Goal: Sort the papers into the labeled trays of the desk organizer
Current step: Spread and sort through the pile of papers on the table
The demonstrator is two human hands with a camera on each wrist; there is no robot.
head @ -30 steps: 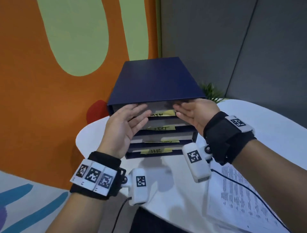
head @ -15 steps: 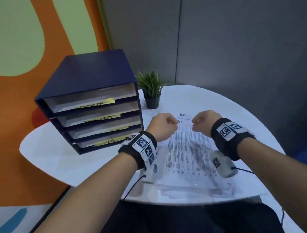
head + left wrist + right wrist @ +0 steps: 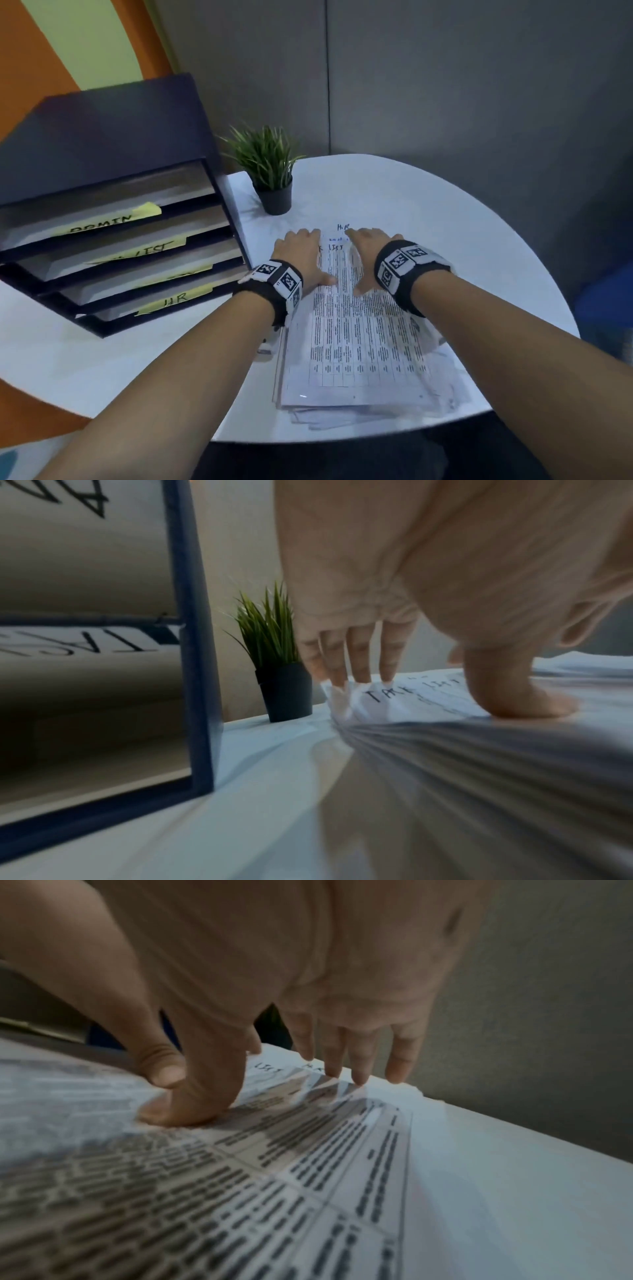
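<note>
Lying lengthwise 6-to-12 o'clock on the bench (image 3: 445, 212), heading at 12: papers (image 3: 356, 346), pressed there under spread left hand (image 3: 303, 255) and right hand (image 3: 368, 253).

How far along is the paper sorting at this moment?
Done: unclear; the desk organizer shows no plainly filed papers. In hand: left hand and right hand press on the top sheet, marked LIST. Left: the stack of papers under it on the table lies unsorted.
</note>
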